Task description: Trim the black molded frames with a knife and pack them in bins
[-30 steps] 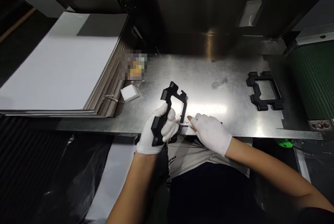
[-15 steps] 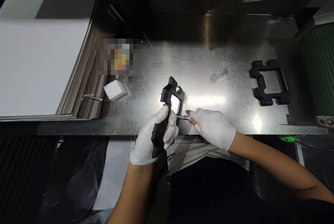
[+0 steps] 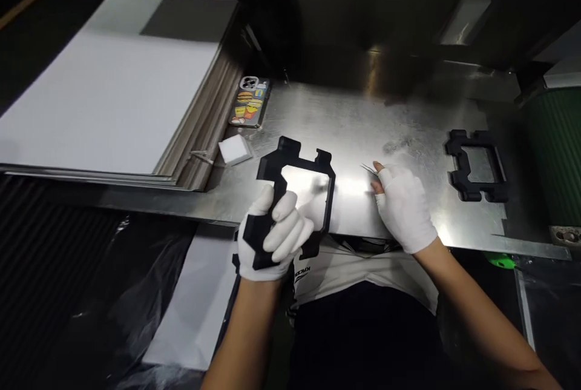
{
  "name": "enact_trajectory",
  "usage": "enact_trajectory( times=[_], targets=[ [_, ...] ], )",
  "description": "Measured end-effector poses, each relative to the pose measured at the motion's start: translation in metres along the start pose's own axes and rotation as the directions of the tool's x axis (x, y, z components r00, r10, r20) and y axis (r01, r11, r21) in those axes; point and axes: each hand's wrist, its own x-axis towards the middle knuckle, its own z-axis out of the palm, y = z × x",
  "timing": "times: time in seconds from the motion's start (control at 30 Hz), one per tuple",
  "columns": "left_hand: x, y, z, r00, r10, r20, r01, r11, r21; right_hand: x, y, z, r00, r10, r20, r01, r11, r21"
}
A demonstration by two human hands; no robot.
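Observation:
My left hand (image 3: pixel 285 238), in a white glove, grips a black plastic frame (image 3: pixel 272 167) by its left side, fingers wrapped round the bar. The frame has blocky notched corners and a large rectangular opening, tilted with its broad face towards me above the metal bench. To the right of it, my right hand (image 3: pixel 406 208) wears a white glove with bare thumb and fingertip. It pinches thin metal tweezers (image 3: pixel 370 169), whose two fine tips point left, apart from the frame. The rest of the tweezers is hidden in the hand.
A second black frame (image 3: pixel 463 163) lies flat on the metal bench (image 3: pixel 318 114) at right. On the left are a tall stack of white-topped sheets (image 3: pixel 136 75), a white block (image 3: pixel 235 149) and a phone in a patterned case (image 3: pixel 249 102). A green ribbed bin (image 3: pixel 551 148) stands far right.
The frame has turned from nearly edge-on to face me. My right hand with the tweezers has moved right and up, away from the frame. The camera view has shifted too.

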Motion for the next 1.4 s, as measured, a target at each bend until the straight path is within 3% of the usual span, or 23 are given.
enact_trajectory(
  times=[0.07,0.17,0.27,0.3,0.33,0.4,0.47,0.53,0.57,0.63,0.7,0.73,0.83,0.97,1.07,1.13,1.2,1.27,1.4],
  targets=[
    [-0.012,-0.005,-0.007,0.996,0.085,0.012,-0.083,0.99,-0.111,-0.005,-0.029,0.009,0.997,-0.056,0.045,0.039,0.951,0.308],
    [-0.029,-0.013,-0.02,0.978,0.199,-0.063,-0.207,0.96,-0.189,-0.014,-0.076,0.036,0.954,-0.15,0.258,-0.074,0.72,0.69],
    [-0.048,-0.01,-0.033,0.944,0.289,-0.162,-0.319,0.922,-0.219,-0.024,-0.104,0.068,0.873,-0.288,0.393,-0.234,0.459,0.857],
    [-0.056,-0.006,-0.037,0.943,0.294,-0.157,-0.325,0.915,-0.239,-0.026,-0.108,0.074,0.841,-0.342,0.419,-0.256,0.43,0.866],
    [-0.064,-0.002,-0.039,0.948,0.285,-0.142,-0.313,0.914,-0.259,-0.026,-0.109,0.078,0.827,-0.362,0.43,-0.246,0.455,0.856],
    [-0.083,0.008,-0.043,0.958,0.262,-0.114,-0.284,0.92,-0.272,-0.017,-0.11,0.077,0.878,-0.277,0.39,-0.158,0.602,0.783],
    [-0.099,0.016,-0.046,0.959,0.26,-0.109,-0.279,0.928,-0.245,0.007,-0.119,0.069,0.953,-0.162,0.255,-0.045,0.759,0.649],
    [-0.112,0.022,-0.049,0.96,0.267,-0.08,-0.278,0.937,-0.21,0.046,-0.141,0.062,0.976,-0.199,0.087,0.13,0.855,0.502],
    [-0.116,0.024,-0.051,0.962,0.266,-0.061,-0.273,0.941,-0.199,0.069,-0.155,0.06,0.954,-0.3,0.029,0.262,0.873,0.412],
    [-0.123,0.027,-0.054,0.964,0.261,-0.044,-0.265,0.945,-0.19,0.114,-0.183,0.062,0.836,-0.548,0.005,0.538,0.822,0.188],
    [-0.129,0.028,-0.056,0.959,0.273,-0.08,-0.284,0.942,-0.18,0.148,-0.203,0.069,0.717,-0.684,0.136,0.689,0.724,0.007],
    [-0.132,0.028,-0.056,0.952,0.285,-0.109,-0.3,0.939,-0.166,0.158,-0.208,0.074,0.68,-0.704,0.206,0.726,0.686,-0.047],
    [-0.143,0.023,-0.056,0.933,0.32,-0.165,-0.333,0.941,-0.059,0.16,-0.202,0.084,0.652,-0.71,0.266,0.752,0.651,-0.104],
    [-0.159,0.005,-0.054,0.926,0.352,-0.134,-0.324,0.926,0.196,0.128,-0.164,0.082,0.702,-0.682,0.203,0.701,0.712,-0.034],
    [-0.169,-0.012,-0.051,0.961,0.193,-0.198,-0.084,0.886,0.455,0.098,-0.13,0.067,0.808,-0.565,0.169,0.559,0.825,0.086],
    [-0.172,-0.025,-0.051,0.956,0.095,-0.278,0.094,0.798,0.596,0.071,-0.107,0.054,0.899,-0.41,0.153,0.359,0.891,0.277],
    [-0.171,-0.039,-0.051,0.941,0.077,-0.331,0.186,0.696,0.693,0.035,-0.087,0.041,0.949,-0.268,0.167,0.159,0.862,0.482],
    [-0.167,-0.054,-0.051,0.922,0.097,-0.374,0.24,0.615,0.751,-0.004,-0.074,0.036,0.942,-0.279,0.184,0.115,0.788,0.605],
    [-0.159,-0.077,-0.05,0.908,0.023,-0.419,0.347,0.518,0.782,-0.065,-0.065,0.05,0.859,-0.506,0.077,0.364,0.709,0.604]
  ],
)
